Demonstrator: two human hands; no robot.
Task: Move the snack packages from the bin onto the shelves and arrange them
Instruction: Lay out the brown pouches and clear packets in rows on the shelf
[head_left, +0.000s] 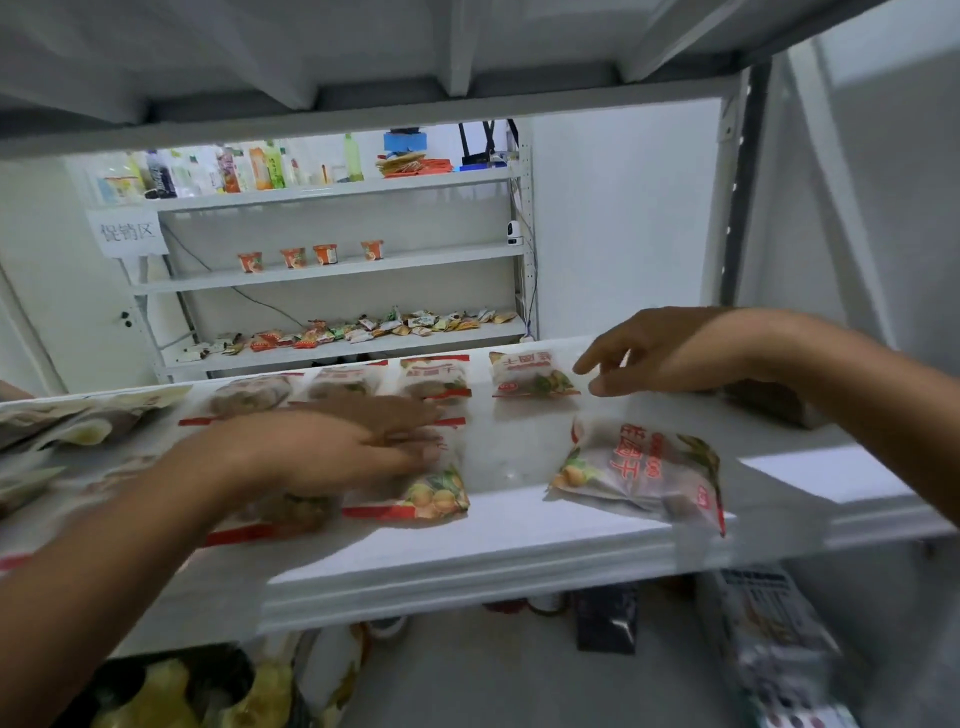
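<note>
Snack packages (530, 374): back row along shelf (493, 540); skewed bag (644, 478) near front edge, bare strip beside it. Left hand (332, 452) flat on front bag (431, 499); right hand (660, 353) loose, empty.

Left hand (332, 452) flat on snack package (431, 493), right hand (654, 353) open above white shelf (519, 540)

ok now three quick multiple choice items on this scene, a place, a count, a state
1. The left hand lies: A in a bin, B on a package on the shelf, C on the floor.
2. Orange cups on the far shelf: A two, B four, C seven.
3. The right hand is: A open, B fisted, C gripping a bottle.
Answers: B, it rests flat on the package; B, four stand in a row; A, its fingers are straight, holding nothing.
</note>
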